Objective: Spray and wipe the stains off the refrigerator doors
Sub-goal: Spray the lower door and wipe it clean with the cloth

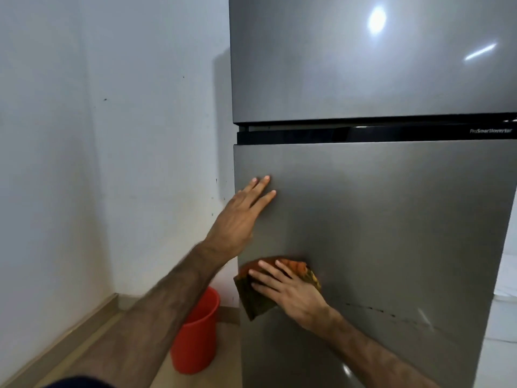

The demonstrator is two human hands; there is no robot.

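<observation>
A tall grey refrigerator fills the right side, with an upper door and a lower door split by a black band. My left hand lies flat with straight fingers against the lower door near its left edge. Below it, my right hand presses an orange and dark green cloth flat on the same door. A row of dark spots runs across the door to the right of the cloth. No spray bottle is in view.
A red bucket stands on the beige floor just left of the refrigerator. A white wall with a few small marks closes off the left side. Something white shows past the refrigerator's right edge.
</observation>
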